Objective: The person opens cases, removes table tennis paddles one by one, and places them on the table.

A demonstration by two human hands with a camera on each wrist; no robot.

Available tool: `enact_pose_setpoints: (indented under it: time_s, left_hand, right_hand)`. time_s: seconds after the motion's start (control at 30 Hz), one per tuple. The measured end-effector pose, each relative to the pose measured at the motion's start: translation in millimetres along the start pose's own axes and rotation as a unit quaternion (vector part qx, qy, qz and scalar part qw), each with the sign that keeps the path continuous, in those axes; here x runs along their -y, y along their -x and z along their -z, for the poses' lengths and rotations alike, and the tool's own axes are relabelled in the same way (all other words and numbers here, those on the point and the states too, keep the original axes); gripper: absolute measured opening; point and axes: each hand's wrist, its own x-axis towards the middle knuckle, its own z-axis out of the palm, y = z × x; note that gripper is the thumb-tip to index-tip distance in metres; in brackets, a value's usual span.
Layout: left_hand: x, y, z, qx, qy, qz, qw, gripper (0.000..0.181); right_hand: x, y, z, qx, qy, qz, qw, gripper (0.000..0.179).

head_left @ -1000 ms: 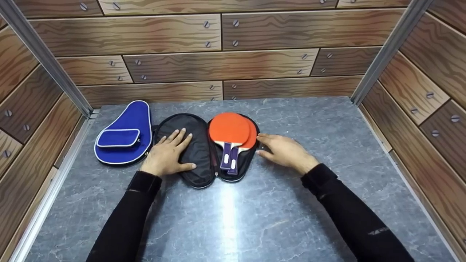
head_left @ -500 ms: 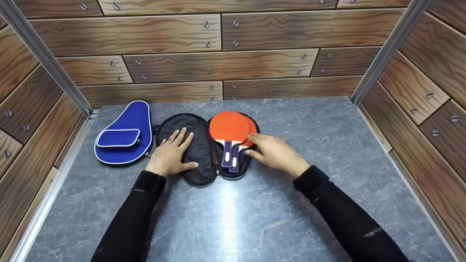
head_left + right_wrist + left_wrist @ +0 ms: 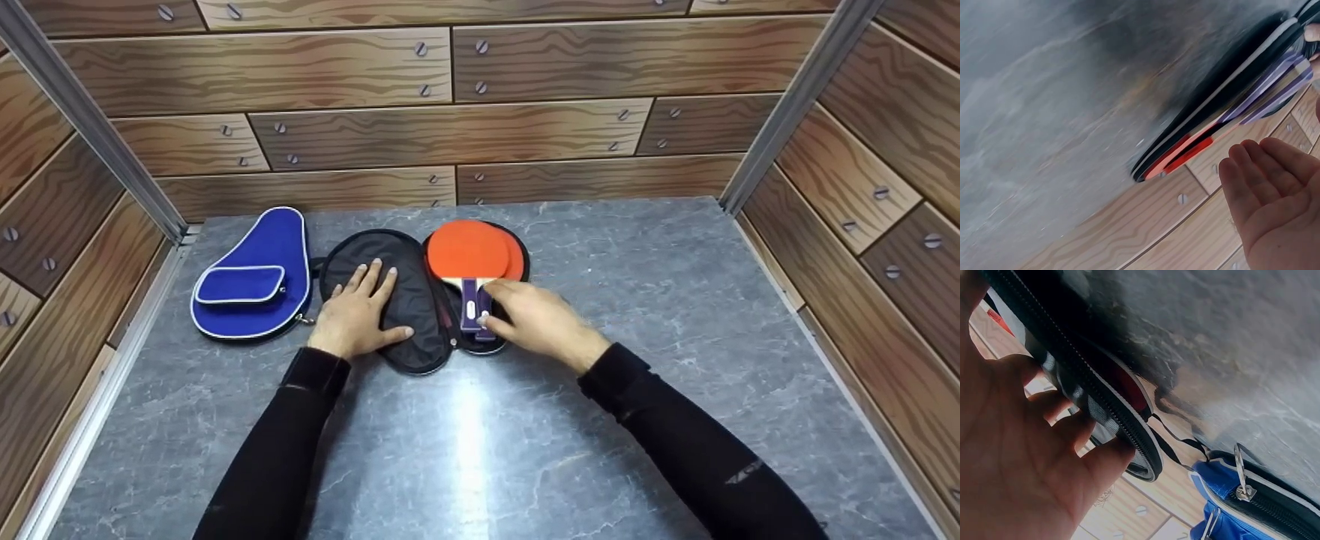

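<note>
An opened black paddle case lies on the table, its two halves side by side. My left hand rests with spread fingers on the left half. Two table tennis paddles with orange faces and purple handles overlap in the right half. My right hand is over the handles from the right, its fingertips covering part of the rear paddle's handle. In the right wrist view its fingers extend together, apart from the paddles' edges. The left wrist view shows the left fingers against the case's zippered edge.
A blue paddle case with white piping and a front pocket lies left of the black case; its zipper pull shows in the left wrist view. Wood-patterned walls enclose the grey marbled table at the back and sides.
My right hand has moved left from beside the right half to over the paddle handles. The paddles and case have shifted slightly, handle ends away from me. My left hand stays on the case.
</note>
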Motion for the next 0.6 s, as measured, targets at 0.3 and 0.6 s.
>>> enact_pose_setpoints:
  time_s: [0.3, 0.6]
  left_hand:
    - [-0.1, 0.6, -1.3, -0.006, -0.002, -0.003, 1.0, 0.112]
    - [1.0, 1.3, -0.4, -0.003, 0.0, -0.002, 1.0, 0.112]
  right_hand:
    - [19, -11.8, -14, 0.004, 0.03, 0.017, 0.9994, 0.074]
    - [34, -17.3, -30, -0.046, 0.071, -0.007, 0.9964, 0.077]
